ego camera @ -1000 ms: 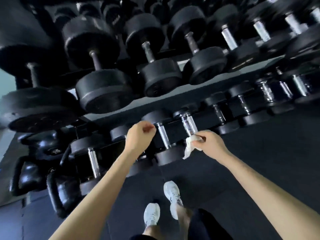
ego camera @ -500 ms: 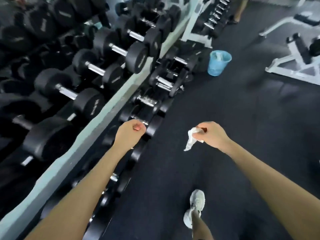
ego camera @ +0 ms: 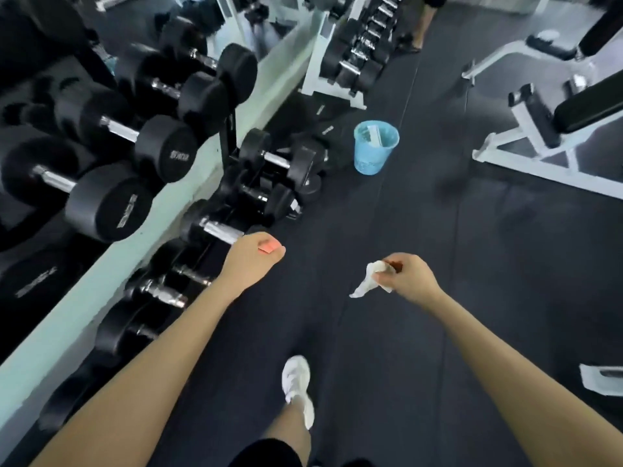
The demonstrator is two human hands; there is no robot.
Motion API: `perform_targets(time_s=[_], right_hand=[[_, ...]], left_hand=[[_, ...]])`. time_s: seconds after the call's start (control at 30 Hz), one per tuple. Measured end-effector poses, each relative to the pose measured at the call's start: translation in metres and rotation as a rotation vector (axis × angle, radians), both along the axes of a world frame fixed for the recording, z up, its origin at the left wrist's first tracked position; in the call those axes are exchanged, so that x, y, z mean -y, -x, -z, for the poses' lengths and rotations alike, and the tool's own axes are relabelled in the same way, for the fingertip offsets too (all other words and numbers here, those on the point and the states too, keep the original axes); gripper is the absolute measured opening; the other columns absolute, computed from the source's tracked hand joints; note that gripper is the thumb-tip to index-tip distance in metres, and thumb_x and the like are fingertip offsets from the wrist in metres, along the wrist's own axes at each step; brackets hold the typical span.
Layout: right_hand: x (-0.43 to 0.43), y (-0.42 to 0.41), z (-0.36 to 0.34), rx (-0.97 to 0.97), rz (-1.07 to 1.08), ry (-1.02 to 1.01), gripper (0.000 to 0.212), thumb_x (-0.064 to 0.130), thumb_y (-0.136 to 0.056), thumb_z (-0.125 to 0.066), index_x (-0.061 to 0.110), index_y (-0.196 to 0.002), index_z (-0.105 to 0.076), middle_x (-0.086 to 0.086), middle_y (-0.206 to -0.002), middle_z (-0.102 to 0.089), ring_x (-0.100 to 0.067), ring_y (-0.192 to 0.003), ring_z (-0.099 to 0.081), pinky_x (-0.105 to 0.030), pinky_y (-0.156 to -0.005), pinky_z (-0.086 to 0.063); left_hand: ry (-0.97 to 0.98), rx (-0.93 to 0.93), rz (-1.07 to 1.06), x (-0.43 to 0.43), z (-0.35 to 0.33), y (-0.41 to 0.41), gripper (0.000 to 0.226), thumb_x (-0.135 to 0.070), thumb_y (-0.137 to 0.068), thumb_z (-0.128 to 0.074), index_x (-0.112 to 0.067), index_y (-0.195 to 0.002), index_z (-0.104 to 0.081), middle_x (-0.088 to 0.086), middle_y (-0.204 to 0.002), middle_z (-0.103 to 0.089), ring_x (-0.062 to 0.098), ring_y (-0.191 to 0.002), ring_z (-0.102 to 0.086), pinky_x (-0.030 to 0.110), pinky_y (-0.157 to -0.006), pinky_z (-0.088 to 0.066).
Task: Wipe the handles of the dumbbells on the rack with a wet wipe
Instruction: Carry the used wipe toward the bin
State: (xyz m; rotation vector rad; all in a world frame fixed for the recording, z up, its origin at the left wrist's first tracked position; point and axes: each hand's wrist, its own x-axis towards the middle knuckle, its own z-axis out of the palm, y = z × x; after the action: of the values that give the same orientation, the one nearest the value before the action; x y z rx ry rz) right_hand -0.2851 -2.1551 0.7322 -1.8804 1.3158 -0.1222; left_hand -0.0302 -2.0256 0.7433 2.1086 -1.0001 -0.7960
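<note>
Pinches a crumpled white wet wipe [ego camera: 365, 281] between the curled fingers and thumb of the right hand [ego camera: 409, 278], loose tail hanging below the knuckles, probably to have the damp part ready and off the ground. Curls the left hand [ego camera: 251, 261] into a fist around a small flat orange-pink piece [ego camera: 269, 247], only one corner showing. Cannot tell what it is; perhaps held there to leave the right hand free for wiping. Just past the left knuckles, a black rubber dumbbell with a chrome handle [ego camera: 220, 229], lying on the low tier of the pale green metal rack [ego camera: 101, 274], handle turned outward and so easy to reach. More dumbbells left of that hand and above it. Touches no handle with the wipe now, both hands being out over the dark rubber floor [ego camera: 438, 348] beside the rack. Far ahead of the right hand, a light blue plastic bin [ego camera: 375, 146] on the floor, seemingly a likely place for a used wipe.
</note>
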Motion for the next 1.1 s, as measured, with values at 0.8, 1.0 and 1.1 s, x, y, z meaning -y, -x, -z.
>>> perform_targets(time_s=[0.8,1.0,1.1], right_hand=[[0.727,-0.111,0.022,-0.08,0.124,0.093,0.018,0.02,-0.08,-0.061,0.019,-0.097,-0.063,0.005,-0.086,-0.062,-0.016,-0.081,-0.058,-0.026,-0.066,-0.04],[0.891,-0.178,0.051,-0.189,0.109,0.075,0.022,0.015,-0.082,-0.047,0.014,-0.1,-0.06,-0.002,-0.094,-0.066,-0.025,-0.087,-0.062,-0.029,-0.067,-0.045],[0.953,-0.217,0.077,-0.227,0.103,0.034,0.021,0.014,-0.081,-0.046,0.012,-0.098,-0.059,-0.005,-0.096,-0.067,-0.027,-0.086,-0.063,-0.031,-0.067,-0.048]], left_hand=[[0.069,0.056,-0.028,0.755,0.018,-0.11,0.008,-0.02,-0.085,-0.066,-0.015,-0.091,-0.067,0.002,-0.095,-0.07,0.017,-0.089,-0.063,0.032,-0.089,-0.048],[0.031,-0.017,-0.251,0.865,0.032,-0.128,0.013,-0.027,-0.085,-0.066,-0.023,-0.097,-0.065,-0.006,-0.09,-0.066,0.007,-0.086,-0.059,0.012,-0.072,-0.04],[0.023,-0.046,-0.308,0.908,0.042,-0.146,0.014,-0.027,-0.085,-0.066,-0.025,-0.098,-0.064,-0.008,-0.088,-0.065,0.005,-0.084,-0.061,0.01,-0.071,-0.041]])
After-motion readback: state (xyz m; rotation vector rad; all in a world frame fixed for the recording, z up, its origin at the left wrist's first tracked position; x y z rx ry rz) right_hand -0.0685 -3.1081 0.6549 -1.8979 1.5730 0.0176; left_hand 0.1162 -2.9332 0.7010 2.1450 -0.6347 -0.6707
